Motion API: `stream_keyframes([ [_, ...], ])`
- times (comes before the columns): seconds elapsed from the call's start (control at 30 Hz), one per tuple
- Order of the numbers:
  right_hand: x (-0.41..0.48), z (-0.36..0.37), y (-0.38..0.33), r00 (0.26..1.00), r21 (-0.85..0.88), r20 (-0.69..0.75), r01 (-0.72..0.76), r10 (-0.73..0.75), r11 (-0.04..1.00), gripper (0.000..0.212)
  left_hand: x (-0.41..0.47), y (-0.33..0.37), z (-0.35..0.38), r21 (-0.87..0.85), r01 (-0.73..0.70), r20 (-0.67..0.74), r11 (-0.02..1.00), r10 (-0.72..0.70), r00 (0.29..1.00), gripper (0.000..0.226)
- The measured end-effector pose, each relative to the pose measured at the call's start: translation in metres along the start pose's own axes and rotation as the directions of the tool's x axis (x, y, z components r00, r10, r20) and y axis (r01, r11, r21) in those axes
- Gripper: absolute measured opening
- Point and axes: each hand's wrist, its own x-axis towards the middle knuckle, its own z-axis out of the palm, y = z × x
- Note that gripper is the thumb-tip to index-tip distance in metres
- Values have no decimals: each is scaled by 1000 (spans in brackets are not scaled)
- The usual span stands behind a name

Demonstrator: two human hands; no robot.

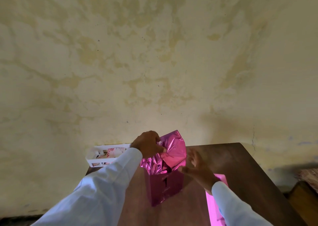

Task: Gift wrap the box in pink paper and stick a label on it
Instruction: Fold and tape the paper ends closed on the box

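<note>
At the top of the upright box (165,188), the left hand (148,144) pinches the loose, crumpled pink paper (173,150) with curled fingers. Just beside the paper, the blurred right hand (196,167) hovers with fingers spread, holding nothing. Its sides covered in pink, the box stands on a wooden table (232,165), with a white basket (106,154) at the far left corner.

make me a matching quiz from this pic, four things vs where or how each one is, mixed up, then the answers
1 left hand
2 right hand
3 white basket
4 box

A stands upright on the table, wrapped in pink paper
B fingers spread, holding nothing, right of the box
C at the table's far left corner, by the wall
D grips the pink paper's loose top

Pairs: 1-D, 2-B, 3-C, 4-A
</note>
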Motion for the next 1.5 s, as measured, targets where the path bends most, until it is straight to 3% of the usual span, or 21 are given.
stream_keyframes([
  [0.1, 9, -7, -6, 989, -18, 145, -9, 11, 1000, 120, 2, 0, -4, 19, 26, 46, 999, -27, 999, 55],
  [0.2, 15, -10, -21, 978, -118, 209, 24, 1, 993, 106, 1, 3, -6, 52, 44, 74, 998, -48, 996, 56],
  [0.43, 31, -6, -23, 967, -255, 255, 69, -2, 964, 79, -5, 19, -12, 109, 66, 117, 992, -79, 990, 22],
  [0.6, 36, -7, -18, 969, -264, 245, 112, -46, 958, 60, -8, 30, -18, 164, 80, 35, 983, -87, 996, 7],
  [0.7, 37, -8, -13, 966, -253, 252, 120, -54, 960, 62, -12, 40, -22, 299, 77, -55, 951, -63, 996, 16],
  [0.8, 35, -9, -11, 966, -229, 251, 123, -64, 966, 69, -9, 43, -19, 559, -4, -101, 829, 73, 992, 28],
  [0.87, 33, -7, -10, 965, -231, 254, 131, -70, 964, 70, -6, 40, -16, 641, -21, -137, 767, 141, 981, 36],
  [0.97, 30, -6, -11, 967, -238, 246, 127, -66, 963, 70, -5, 35, -11, 593, -11, -220, 805, 175, 960, 39],
  [1.07, 25, -6, -16, 972, -241, 229, 101, -44, 965, 65, -6, 30, -14, 379, 7, -275, 926, 105, 956, 44],
  [1.17, 20, -6, -23, 976, -267, 218, 84, -25, 960, 59, -10, 22, -27, 208, 15, -185, 978, 24, 982, 52],
  [1.27, 18, -4, -28, 981, -299, 195, 72, -13, 952, 60, -13, 12, -35, 339, -13, -11, 941, 18, 1000, 68],
  [1.37, 16, 0, -31, 983, -328, 185, 58, 4, 943, 60, -14, 7, -31, 433, -62, 69, 899, 36, 997, 76],
  [1.5, 13, 3, -38, 983, -355, 181, 46, 21, 934, 59, -6, 2, -23, 451, -124, 120, 884, 78, 990, 67],
])
